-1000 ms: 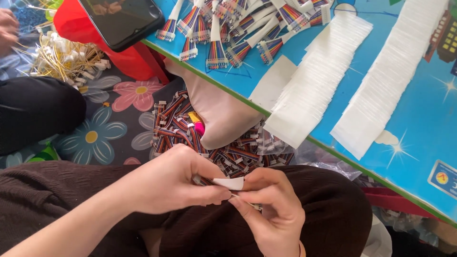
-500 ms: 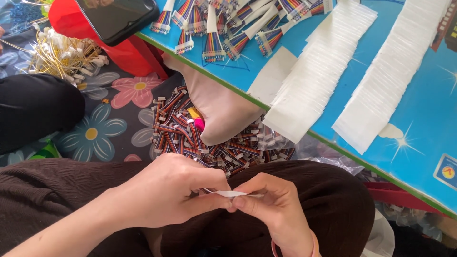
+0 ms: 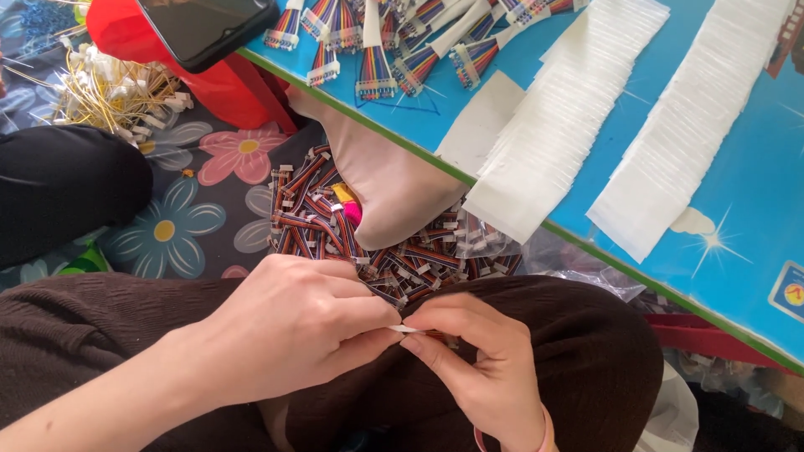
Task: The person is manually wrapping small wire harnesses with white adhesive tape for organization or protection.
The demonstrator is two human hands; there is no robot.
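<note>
Pinching a small white strip (image 3: pixel 410 329) between both sets of fingertips, right over the lap, just below the heap of striped wire pieces (image 3: pixel 368 238) on the floor. The left hand (image 3: pixel 293 335) has thumb and fingers pressed onto the strip's left end; the right hand (image 3: pixel 477 364) nips the other end, where a bit of wire seems tucked in, hard to tell. The strip lies left to right, so both hands are on it equally. From the heap, the blue table (image 3: pixel 737 201) edge runs up and to the right, with rows of white strips (image 3: pixel 553 117) overhanging it. Open room is mostly just over the lap.
</note>
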